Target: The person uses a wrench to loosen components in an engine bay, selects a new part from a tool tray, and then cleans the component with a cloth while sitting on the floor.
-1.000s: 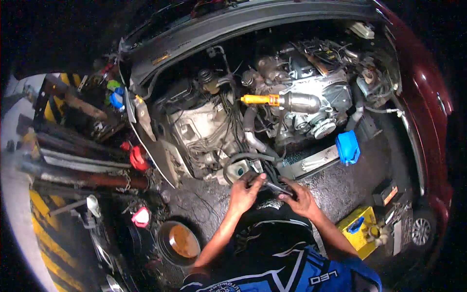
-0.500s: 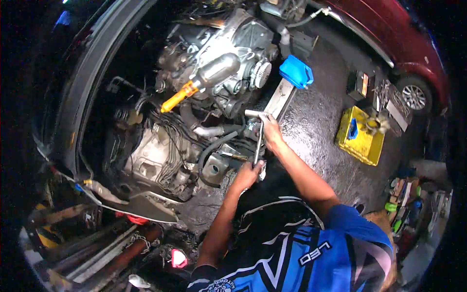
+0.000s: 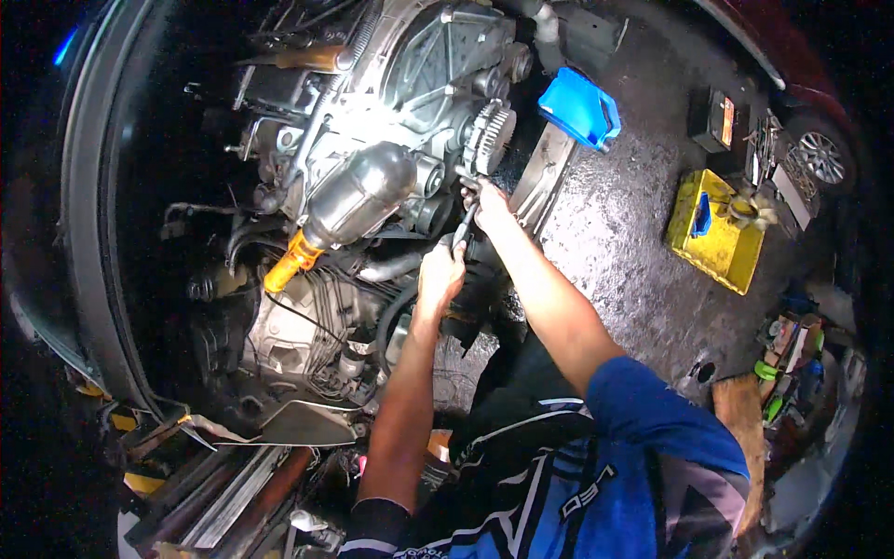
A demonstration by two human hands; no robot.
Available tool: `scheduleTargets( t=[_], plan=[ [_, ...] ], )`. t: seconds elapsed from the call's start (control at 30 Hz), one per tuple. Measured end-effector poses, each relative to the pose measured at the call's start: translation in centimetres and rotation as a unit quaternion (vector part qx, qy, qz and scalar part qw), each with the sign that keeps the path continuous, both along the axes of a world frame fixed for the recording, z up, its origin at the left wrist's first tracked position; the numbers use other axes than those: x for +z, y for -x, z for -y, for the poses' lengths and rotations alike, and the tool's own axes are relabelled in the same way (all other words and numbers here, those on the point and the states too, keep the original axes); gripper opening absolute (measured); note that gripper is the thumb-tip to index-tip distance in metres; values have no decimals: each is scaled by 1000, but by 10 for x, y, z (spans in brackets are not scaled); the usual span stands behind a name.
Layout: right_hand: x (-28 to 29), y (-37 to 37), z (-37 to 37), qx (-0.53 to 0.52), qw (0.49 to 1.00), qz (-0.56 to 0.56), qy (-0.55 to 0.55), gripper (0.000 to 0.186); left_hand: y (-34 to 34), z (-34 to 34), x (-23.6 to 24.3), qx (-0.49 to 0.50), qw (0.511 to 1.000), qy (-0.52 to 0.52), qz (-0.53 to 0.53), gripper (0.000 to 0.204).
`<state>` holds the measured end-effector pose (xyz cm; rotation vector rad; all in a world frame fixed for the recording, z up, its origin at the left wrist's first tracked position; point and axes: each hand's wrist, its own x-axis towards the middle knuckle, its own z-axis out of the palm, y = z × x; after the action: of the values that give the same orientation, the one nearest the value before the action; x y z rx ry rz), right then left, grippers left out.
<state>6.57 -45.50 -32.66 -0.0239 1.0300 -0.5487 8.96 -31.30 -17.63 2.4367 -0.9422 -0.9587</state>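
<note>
My left hand (image 3: 441, 270) is wrapped round the lower end of the handle of a socket wrench (image 3: 466, 224). My right hand (image 3: 489, 204) grips its upper end, where a short piece sticks out sideways toward the engine (image 3: 442, 65). That end is close beside a toothed metal pulley (image 3: 490, 138) on the engine's right side; I cannot tell whether they touch. A work lamp (image 3: 358, 191) with an orange handle hangs over the engine to the left of my hands and lights it brightly. Hoses and cables run below the lamp.
A blue jug (image 3: 579, 107) lies by a metal beam (image 3: 545, 168) on the wet floor. To the right stand a yellow crate (image 3: 726, 265) with a blue piece inside and a battery (image 3: 715, 121). A red car (image 3: 736, 28) is at the far right, a vehicle frame (image 3: 98, 205) at the left.
Both hands have moved forward and slightly left with the socket wrench, up to the toothed pulley. My view has shifted closer to the engine.
</note>
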Motion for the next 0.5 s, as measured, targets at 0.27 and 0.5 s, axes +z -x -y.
scheduleTargets(
  t=[0.27, 0.5],
  plan=[
    [18, -13, -7, 91, 988, -93, 82, 14, 0, -20, -33, 39, 990, -130, -27, 52],
    [-9, -5, -5, 125, 984, -59, 111, 20, 1, -5, -18, 9, 994, -112, 5, 49]
  ],
)
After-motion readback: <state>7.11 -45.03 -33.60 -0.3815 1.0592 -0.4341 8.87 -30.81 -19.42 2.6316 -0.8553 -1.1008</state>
